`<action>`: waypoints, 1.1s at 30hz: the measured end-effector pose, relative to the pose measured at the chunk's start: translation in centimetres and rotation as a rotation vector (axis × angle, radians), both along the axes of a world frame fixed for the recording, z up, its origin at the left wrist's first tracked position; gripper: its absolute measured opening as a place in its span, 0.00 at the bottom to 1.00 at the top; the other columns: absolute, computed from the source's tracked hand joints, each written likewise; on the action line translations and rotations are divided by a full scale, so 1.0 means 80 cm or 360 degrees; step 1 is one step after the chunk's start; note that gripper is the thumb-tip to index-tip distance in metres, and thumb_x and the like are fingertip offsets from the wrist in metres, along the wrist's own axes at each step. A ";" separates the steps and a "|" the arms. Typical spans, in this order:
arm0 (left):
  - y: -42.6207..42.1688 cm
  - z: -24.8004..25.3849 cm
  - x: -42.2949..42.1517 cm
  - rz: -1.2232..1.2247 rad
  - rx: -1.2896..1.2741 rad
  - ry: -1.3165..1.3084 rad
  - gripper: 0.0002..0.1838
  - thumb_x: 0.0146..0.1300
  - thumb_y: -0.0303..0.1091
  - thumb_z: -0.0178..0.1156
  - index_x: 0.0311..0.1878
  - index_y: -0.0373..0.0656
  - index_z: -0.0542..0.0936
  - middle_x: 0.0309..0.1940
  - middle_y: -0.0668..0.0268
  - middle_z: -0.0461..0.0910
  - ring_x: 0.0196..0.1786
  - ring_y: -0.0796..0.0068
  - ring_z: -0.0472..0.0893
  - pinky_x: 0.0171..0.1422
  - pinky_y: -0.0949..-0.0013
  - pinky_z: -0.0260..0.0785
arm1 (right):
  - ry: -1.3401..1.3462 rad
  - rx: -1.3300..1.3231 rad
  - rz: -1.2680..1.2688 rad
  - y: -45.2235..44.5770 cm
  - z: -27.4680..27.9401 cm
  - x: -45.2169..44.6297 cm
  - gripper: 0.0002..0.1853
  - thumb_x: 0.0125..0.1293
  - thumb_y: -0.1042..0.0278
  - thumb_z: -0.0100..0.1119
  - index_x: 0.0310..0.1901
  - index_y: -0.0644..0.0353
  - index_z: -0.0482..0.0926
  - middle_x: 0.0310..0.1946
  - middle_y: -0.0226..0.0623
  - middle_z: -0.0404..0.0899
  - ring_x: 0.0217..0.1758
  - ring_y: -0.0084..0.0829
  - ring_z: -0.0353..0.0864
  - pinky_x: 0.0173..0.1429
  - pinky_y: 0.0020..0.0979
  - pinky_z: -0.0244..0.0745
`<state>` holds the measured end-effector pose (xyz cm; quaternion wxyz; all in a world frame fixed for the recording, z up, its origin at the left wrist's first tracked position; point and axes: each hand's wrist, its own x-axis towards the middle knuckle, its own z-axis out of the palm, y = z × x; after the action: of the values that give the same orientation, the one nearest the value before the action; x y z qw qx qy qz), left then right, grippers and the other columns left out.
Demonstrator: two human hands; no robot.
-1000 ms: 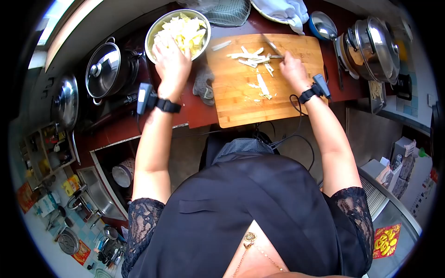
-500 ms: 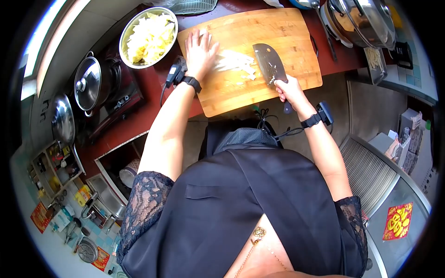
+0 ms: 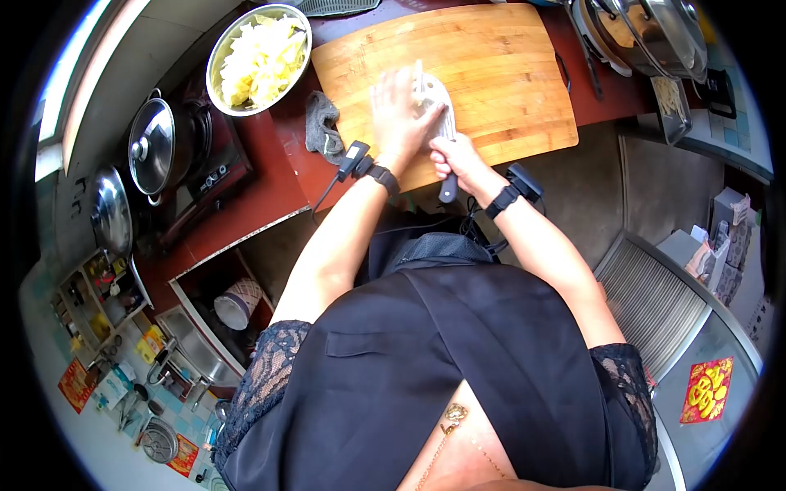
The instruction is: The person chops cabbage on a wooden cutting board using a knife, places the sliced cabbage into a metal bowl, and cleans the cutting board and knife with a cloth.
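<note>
My right hand (image 3: pixel 460 160) is closed round the dark handle of a cleaver (image 3: pixel 444 123), whose blade points away from me over the wooden cutting board (image 3: pixel 499 82). Fingers spread, my left hand (image 3: pixel 399 114) lies beside the blade on the board's left part. White cut vegetable strips (image 3: pixel 418 78) show between the left hand and the blade; most of them are hidden by the hand. At the upper left stands a metal bowl (image 3: pixel 214 72) filled with pale yellow and white cut leaves.
A grey cloth (image 3: pixel 322 125) lies left of the board. Farther left, a lidded pot (image 3: pixel 154 147) stands by the stove (image 3: pixel 214 176). Stacked steel cookware (image 3: pixel 663 41) and a tray of pale strips (image 3: pixel 673 110) are at the upper right.
My left hand has moved right across the board, over the strips. My right hand has brought the cleaver left, up against the left hand. Earlier the left hand was at the bowl.
</note>
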<state>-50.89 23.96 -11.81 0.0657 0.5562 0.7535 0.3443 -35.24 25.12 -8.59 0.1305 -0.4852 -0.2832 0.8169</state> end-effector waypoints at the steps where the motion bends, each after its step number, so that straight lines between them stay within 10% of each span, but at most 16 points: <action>1: 0.001 0.003 0.001 0.0009 0.0035 -0.0051 0.43 0.63 0.55 0.70 0.77 0.46 0.69 0.75 0.49 0.66 0.79 0.46 0.63 0.83 0.43 0.51 | 0.0017 -0.0063 -0.0003 -0.003 0.005 -0.011 0.09 0.72 0.67 0.59 0.34 0.57 0.71 0.20 0.25 0.70 0.17 0.17 0.66 0.23 0.25 0.66; 15: 0.026 0.141 -0.194 0.0452 0.0730 -0.0031 0.24 0.76 0.44 0.61 0.68 0.41 0.77 0.57 0.51 0.80 0.61 0.47 0.76 0.70 0.50 0.66 | 0.0337 0.0404 0.0474 0.036 0.143 -0.184 0.06 0.72 0.67 0.59 0.39 0.58 0.72 0.22 0.24 0.69 0.17 0.15 0.63 0.22 0.22 0.63; 19: 0.038 0.090 -0.319 0.0420 0.0520 0.0142 0.22 0.77 0.41 0.56 0.67 0.38 0.79 0.65 0.48 0.78 0.70 0.46 0.73 0.77 0.51 0.62 | 0.0180 0.0642 0.0618 0.052 0.146 -0.207 0.06 0.69 0.67 0.59 0.41 0.59 0.74 0.22 0.26 0.72 0.18 0.18 0.69 0.22 0.25 0.68; 23: 0.010 0.108 -0.350 0.0279 0.0492 0.0012 0.23 0.72 0.32 0.56 0.68 0.38 0.78 0.69 0.48 0.76 0.76 0.47 0.70 0.82 0.54 0.59 | -0.0649 0.2254 0.0811 0.063 0.131 -0.207 0.19 0.63 0.63 0.61 0.52 0.64 0.75 0.33 0.45 0.85 0.34 0.42 0.86 0.40 0.40 0.82; 29: -0.029 0.185 -0.255 -0.0582 0.0127 0.0406 0.48 0.44 0.21 0.56 0.77 0.44 0.69 0.78 0.56 0.67 0.84 0.53 0.58 0.87 0.44 0.42 | -0.0704 0.2973 0.0970 0.067 0.131 -0.216 0.22 0.63 0.66 0.66 0.56 0.58 0.72 0.39 0.46 0.84 0.44 0.48 0.86 0.47 0.45 0.82; 33: -0.033 0.176 -0.257 -0.0667 -0.0063 0.0692 0.47 0.47 0.23 0.57 0.79 0.48 0.68 0.80 0.59 0.65 0.85 0.59 0.58 0.87 0.42 0.42 | -0.0686 0.3052 0.0928 0.064 0.138 -0.214 0.21 0.62 0.67 0.68 0.55 0.58 0.72 0.41 0.45 0.84 0.44 0.48 0.86 0.48 0.45 0.82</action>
<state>-71.41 21.29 2.26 -0.0166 0.7588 0.6254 0.1813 -52.39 30.26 2.46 0.2063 -0.2255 -0.9415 0.1422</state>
